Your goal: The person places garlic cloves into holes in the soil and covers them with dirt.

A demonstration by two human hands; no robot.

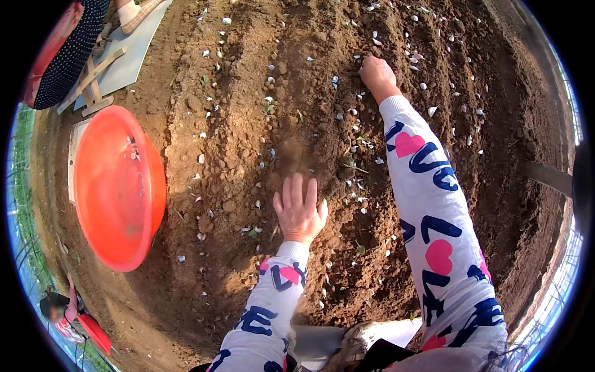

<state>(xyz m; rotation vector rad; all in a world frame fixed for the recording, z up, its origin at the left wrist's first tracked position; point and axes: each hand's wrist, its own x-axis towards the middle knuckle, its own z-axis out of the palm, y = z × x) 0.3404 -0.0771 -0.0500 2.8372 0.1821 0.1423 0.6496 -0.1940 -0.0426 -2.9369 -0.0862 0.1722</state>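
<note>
Rows of garlic cloves (423,86) lie in shallow furrows of brown soil (241,139). My right hand (377,74) reaches to the upper middle, its fingertips down at the soil beside a few cloves; whether it holds one is hidden. Palm down, my left hand (300,207) is spread over the soil at the middle, with nothing seen in it. One clove shows by its thumb. An orange plastic basin (111,186) stands to the left with a few small pieces, likely cloves, inside.
At the upper left another person's leg (72,51) and shoe show by a wooden stool frame (95,83) on a pale board (135,56). A further person (67,311) is at the lower left. My shoe (355,344) rests near another board. A dark bar (546,177) juts in at right.
</note>
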